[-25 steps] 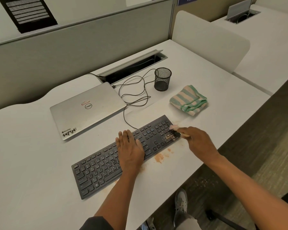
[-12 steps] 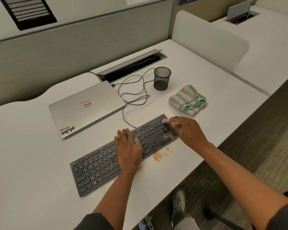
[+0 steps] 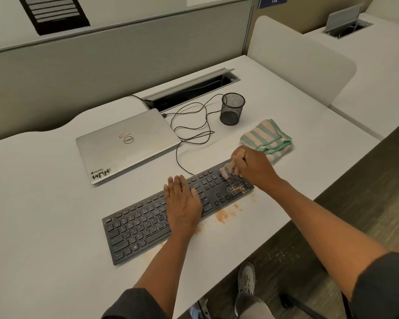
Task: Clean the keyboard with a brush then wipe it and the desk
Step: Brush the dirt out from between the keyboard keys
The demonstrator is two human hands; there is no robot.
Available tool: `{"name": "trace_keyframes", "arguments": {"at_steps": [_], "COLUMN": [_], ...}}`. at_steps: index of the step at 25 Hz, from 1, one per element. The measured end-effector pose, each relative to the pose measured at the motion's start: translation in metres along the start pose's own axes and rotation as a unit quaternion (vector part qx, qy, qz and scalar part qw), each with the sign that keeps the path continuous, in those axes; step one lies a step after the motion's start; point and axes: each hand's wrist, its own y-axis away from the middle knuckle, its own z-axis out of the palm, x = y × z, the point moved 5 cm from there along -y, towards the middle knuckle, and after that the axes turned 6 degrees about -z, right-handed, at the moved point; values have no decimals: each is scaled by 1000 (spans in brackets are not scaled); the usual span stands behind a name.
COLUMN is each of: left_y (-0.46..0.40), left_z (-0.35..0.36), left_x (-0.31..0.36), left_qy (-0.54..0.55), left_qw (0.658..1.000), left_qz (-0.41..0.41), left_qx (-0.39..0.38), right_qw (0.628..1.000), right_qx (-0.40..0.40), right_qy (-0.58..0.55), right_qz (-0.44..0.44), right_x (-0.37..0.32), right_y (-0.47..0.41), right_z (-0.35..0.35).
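Note:
A black keyboard (image 3: 143,223) lies slanted on the white desk (image 3: 44,226), with orange-brown dust on its right-hand keys. My left hand (image 3: 182,203) rests flat on the middle keys, fingers straight. My right hand (image 3: 253,168) grips a small wooden-handled brush (image 3: 226,171); its pale bristles touch the keys at the keyboard's far right corner. A folded cloth (image 3: 267,137) with green and cream stripes lies just behind my right hand. Orange dust (image 3: 221,215) is scattered on the desk in front of the keyboard.
A shut silver laptop (image 3: 127,143) lies behind the keyboard at the left. A black mesh cup (image 3: 232,108) stands behind the cloth, with a looped black cable (image 3: 194,125) beside it. An open cable hatch (image 3: 194,87) sits at the back. The desk edge runs close on the right.
My right hand has moved the brush from the near right corner of the keyboard up to its far right corner. My left hand has stayed on the keys.

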Motion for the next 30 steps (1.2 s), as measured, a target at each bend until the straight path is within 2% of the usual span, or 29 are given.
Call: {"name": "trace_keyframes", "arguments": {"at_steps": [6, 11, 15, 17, 20, 23, 25, 30], "left_y": [0, 1, 1, 1, 1, 2, 1, 0], "left_z": [0, -2, -3, -2, -2, -2, -2, -1], "left_x": [1, 1, 2, 2, 2, 1, 1, 1], "left_qy": [1, 1, 2, 1, 0, 4, 6, 5], "left_qw": [1000, 1000, 1000, 1000, 1000, 1000, 1000, 1000], "left_qz": [0, 3, 4, 5, 7, 9, 9, 7], "left_qx": [0, 3, 0, 3, 5, 8, 4, 3], "right_qw": [988, 999, 993, 993, 999, 998, 997, 997], "right_qx": [-89, -34, -78, -75, -12, -42, -58, -2], "right_qy": [118, 34, 73, 74, 24, -26, -19, 28], "right_qz": [31, 11, 46, 54, 39, 34, 44, 69], "right_x": [14, 3, 10, 10, 1, -3, 4, 24], "right_y": [0, 0, 12, 12, 9, 19, 32, 33], "right_z": [7, 7, 6, -4, -14, -1, 5, -22]}}
